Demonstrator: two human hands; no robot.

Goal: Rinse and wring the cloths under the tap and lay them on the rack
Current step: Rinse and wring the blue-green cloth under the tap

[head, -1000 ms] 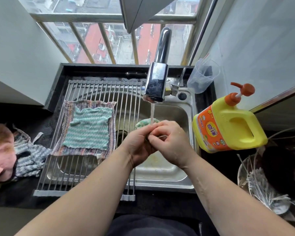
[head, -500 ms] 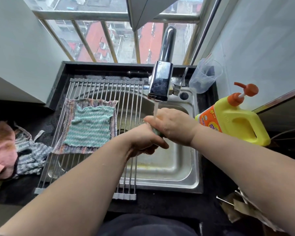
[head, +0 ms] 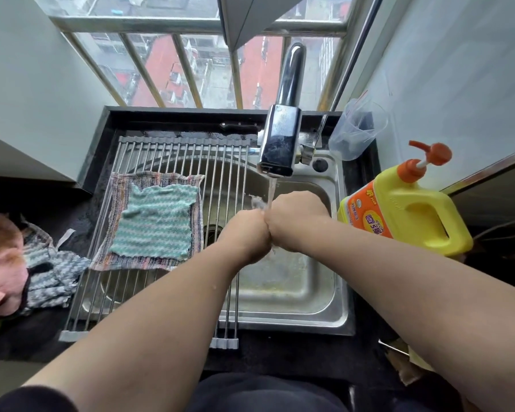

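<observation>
Far left on the tabletop [head: 42, 203], a heap of cloths [head: 42, 272] waited, unwashed by the look of it, so plenty was left to do. On the rack [head: 161, 156] two were done: a striped cloth [head: 119, 185] lay flat with a green cloth [head: 155, 221] spread on top, and the bare bars beside them looked free for the next one. Over the sink [head: 295, 286] the left hand [head: 247, 236] and right hand [head: 295, 221] were fisted, knuckles pressed together, squeezing a wet cloth [head: 256, 202] (mostly hidden, just a pale scrap showing) under the running tap [head: 280, 144]. I judged that a third cloth, mid-wring. Further right, a plastic cup [head: 357, 129] and a yellow detergent bottle [head: 408, 212] crowded the sink's edge, near that right elbow.
</observation>
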